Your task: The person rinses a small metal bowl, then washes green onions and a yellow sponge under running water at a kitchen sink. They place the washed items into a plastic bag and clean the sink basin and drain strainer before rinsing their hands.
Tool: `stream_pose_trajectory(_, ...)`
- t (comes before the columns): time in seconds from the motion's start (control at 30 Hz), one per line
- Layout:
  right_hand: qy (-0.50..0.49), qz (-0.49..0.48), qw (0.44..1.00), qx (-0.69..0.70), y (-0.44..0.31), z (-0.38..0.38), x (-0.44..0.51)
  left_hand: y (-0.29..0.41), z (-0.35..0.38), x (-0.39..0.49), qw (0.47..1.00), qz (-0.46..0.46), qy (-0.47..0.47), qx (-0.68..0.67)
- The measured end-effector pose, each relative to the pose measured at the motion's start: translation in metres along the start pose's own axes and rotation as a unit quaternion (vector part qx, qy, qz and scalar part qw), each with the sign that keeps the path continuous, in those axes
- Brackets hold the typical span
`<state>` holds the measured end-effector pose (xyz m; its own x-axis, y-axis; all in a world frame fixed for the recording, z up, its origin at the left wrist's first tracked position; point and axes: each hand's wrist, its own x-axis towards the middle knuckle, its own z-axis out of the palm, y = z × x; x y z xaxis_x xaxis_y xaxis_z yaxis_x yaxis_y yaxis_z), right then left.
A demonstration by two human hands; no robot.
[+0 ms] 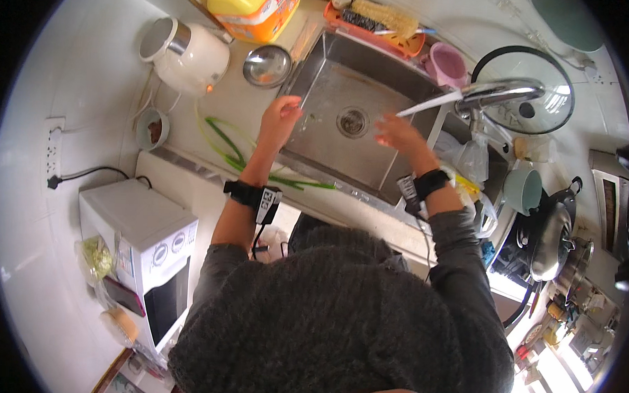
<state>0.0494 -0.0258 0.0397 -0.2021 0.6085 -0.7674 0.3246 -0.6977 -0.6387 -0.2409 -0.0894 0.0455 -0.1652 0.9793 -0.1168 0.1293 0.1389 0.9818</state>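
My left hand [282, 117] is over the left rim of the steel sink [329, 140], its fingers curled with nothing visible in them. Over the right part of the basin is my right hand [400, 134], slightly blurred, near the water stream [427, 104] that runs from the chrome faucet [500, 94]. Whether the water touches its fingers is hard to tell. Green onions [228, 146] lie on the counter beside and partly behind my left forearm, reaching the sink's front edge. A metal bowl [267, 66] stands left of the basin.
A white electric kettle [192, 54], a yellow jug [253, 12] and a small bowl with meat [153, 130] stand on the left. An orange tray [372, 37] and a pink cup [446, 63] line the back. Right are a glass lid [546, 111], a green bowl [522, 191] and a lidded pan [549, 241].
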Motion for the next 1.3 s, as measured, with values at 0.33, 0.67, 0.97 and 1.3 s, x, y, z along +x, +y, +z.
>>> stream_pose_trajectory(0.33, 0.650, -0.370, 0.584, -0.316, -0.168, 0.028, 0.094, 0.030, -0.005, -0.008, 0.986, -0.068, -0.038, -0.144)
stream_pose_trajectory(0.67, 0.625, -0.428, 0.509, -0.409, -0.136, 0.049, 0.055, 0.039, -0.053, -0.037, 0.979, -0.101, -0.012, -0.177)
stream_pose_trajectory(0.97, 0.477, -0.165, 0.682, -0.529, 0.057, 0.089, 0.162, 0.032, -0.052, -0.024, 0.980, -0.137, -0.030, -0.143)
stream_pose_trajectory(1.3, 0.368, -0.330, 0.653, -0.574, 0.002, 0.085, 0.258, 0.019, -0.054, -0.020, 0.974, -0.165, -0.013, -0.154)
